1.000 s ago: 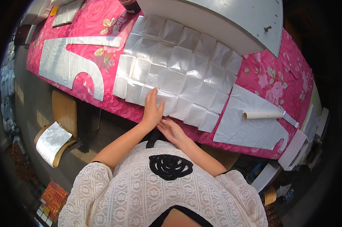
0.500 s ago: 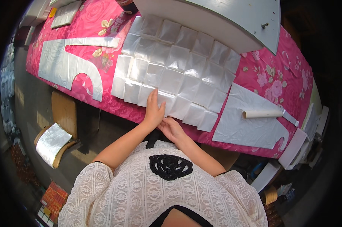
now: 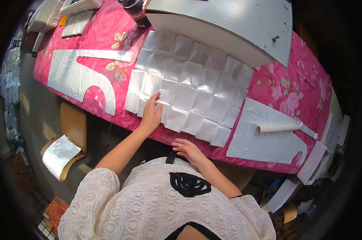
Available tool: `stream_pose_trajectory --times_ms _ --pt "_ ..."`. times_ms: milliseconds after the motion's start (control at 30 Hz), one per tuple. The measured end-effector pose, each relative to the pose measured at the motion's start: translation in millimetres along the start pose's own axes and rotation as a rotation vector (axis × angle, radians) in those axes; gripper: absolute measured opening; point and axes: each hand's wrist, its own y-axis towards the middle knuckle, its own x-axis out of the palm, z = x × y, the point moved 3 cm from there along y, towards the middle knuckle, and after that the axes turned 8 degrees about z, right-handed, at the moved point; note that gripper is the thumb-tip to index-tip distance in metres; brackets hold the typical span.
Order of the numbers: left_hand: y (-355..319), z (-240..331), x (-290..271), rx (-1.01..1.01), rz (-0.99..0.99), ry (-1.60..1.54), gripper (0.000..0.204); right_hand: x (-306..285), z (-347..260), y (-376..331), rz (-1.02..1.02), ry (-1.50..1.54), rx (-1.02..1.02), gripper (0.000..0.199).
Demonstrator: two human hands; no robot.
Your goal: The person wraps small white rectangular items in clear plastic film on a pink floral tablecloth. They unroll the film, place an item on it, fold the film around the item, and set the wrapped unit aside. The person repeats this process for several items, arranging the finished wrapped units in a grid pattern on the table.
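Rows of flat, clear plastic packets [image 3: 183, 97] overlap one another on a pink floral tablecloth [image 3: 123, 127]. My left hand [image 3: 151, 117] rests on the near row, toward its left end, its fingers stretched out and thumb apart. Whether it presses on a packet or only hovers just over it, I cannot tell. My right hand [image 3: 190, 152] is in front of the table's near edge, close to my body. Its fingers are loosely spread, and I see nothing in them. A gap separates the two hands.
A white box-like panel [image 3: 213, 30] borders the packets at the back. Silvery plastic sheets [image 3: 65, 76] lie left and right, a cardboard tube [image 3: 277, 128] on the right one. A dark bottle [image 3: 135, 14] stands at the back. A wooden chair [image 3: 73, 126] holds a silvery sheet.
My hands have come apart: the left has slid leftward along the near row, and the right has drawn back toward my body, opening out. The whole view has shifted slightly.
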Motion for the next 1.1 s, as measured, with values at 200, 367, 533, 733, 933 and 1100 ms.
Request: stream_pose_trajectory --times_ms 200,367,533,733,933,1100 --pt "12.6 11.2 38.1 0.028 -0.049 0.008 0.042 4.9 -51.9 -22.9 0.119 -0.428 -0.391 0.035" --pt "25.7 6.1 54.0 0.010 -0.003 0.102 0.043 22.9 -134.3 -24.5 0.403 -1.198 -1.167 0.034" --pt "30.4 6.4 63.1 -0.065 0.004 0.069 0.042 19.3 -156.0 8.0 0.417 -1.268 -1.186 0.037" --pt "30.4 0.6 62.9 -0.079 0.039 0.091 0.040 31.9 -159.7 14.8 0.315 -1.285 -1.201 0.038" --pt "33.6 10.2 20.5 -0.028 0.100 0.066 0.041 57.2 -168.3 7.0 0.262 -1.203 -1.214 0.037" --pt "48.0 -22.4 -38.1 -0.066 0.166 0.010 0.041 90.9 -171.2 18.9 0.263 -1.190 -1.145 0.035"
